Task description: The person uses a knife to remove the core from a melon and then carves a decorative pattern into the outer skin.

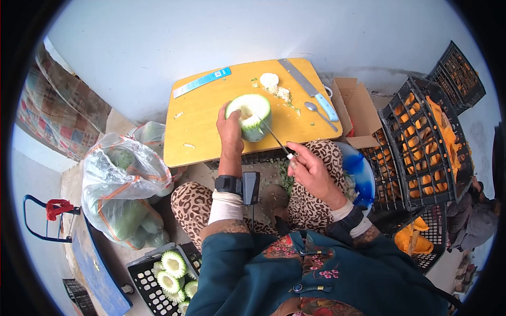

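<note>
My left hand (230, 130) grips the side of a cut green-skinned melon (255, 130), its thumb hooked over the rim. The melon stands near the front edge of the yellow table (197, 124), its pale, hollowed face turned up. In my right hand (316, 173) is a thin carving knife (274, 137) with a white handle, held by closed fingers. Its narrow blade reaches up to the melon's rim; the tip is hard to make out. Behind the melon lie a white cut piece (269, 80) and pulp scraps (282, 93).
A large blue-handled knife (303, 81), a spoon (322, 117) and a blue-and-white package (203, 82) lie on the table. Bagged melons (124, 189) stand left, above a crate (142, 274) of carved melon pieces (173, 265). A blue basin (365, 181), cardboard box (356, 105) and black crates (416, 139) flank my right.
</note>
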`<state>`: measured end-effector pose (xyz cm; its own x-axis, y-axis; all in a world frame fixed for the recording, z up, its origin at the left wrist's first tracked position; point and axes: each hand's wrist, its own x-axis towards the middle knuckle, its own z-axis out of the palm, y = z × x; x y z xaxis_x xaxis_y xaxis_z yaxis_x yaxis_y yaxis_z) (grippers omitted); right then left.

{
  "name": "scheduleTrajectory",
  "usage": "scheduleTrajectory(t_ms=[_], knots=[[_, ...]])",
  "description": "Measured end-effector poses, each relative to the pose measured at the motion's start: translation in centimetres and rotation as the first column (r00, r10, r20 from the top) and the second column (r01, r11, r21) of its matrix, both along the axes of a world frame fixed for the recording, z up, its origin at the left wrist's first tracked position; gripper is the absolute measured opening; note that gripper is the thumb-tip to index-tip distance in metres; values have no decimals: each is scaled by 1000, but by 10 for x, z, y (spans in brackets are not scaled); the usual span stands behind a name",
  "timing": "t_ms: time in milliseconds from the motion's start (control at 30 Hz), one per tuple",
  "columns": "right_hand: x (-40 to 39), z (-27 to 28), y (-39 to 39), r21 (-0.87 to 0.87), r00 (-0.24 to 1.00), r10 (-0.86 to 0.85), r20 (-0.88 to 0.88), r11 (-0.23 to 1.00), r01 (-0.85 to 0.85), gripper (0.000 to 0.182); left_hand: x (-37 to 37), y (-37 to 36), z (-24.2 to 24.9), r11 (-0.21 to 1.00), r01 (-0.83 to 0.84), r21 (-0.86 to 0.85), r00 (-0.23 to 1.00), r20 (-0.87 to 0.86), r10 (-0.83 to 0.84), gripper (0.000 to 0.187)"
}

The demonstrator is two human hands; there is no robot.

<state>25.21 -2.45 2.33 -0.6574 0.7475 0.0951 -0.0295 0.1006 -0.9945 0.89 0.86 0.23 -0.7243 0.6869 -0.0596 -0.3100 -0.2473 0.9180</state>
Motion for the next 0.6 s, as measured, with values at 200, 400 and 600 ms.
scheduleTrajectory(t_ms=[200,400,600], knots=[[-14,4,-8,212,988,-126,89,972,105,37,3,-1,5,1000,-9,-8,1000,12,9,41],[15,-15,-30,312,957,48,286,940,-140,36,0,1,0,1000,-5,4,1000,6,5,41],[14,-12,-29,201,995,-55,85,979,37,36,-1,1,-2,1000,-1,3,1000,-17,1,42]])
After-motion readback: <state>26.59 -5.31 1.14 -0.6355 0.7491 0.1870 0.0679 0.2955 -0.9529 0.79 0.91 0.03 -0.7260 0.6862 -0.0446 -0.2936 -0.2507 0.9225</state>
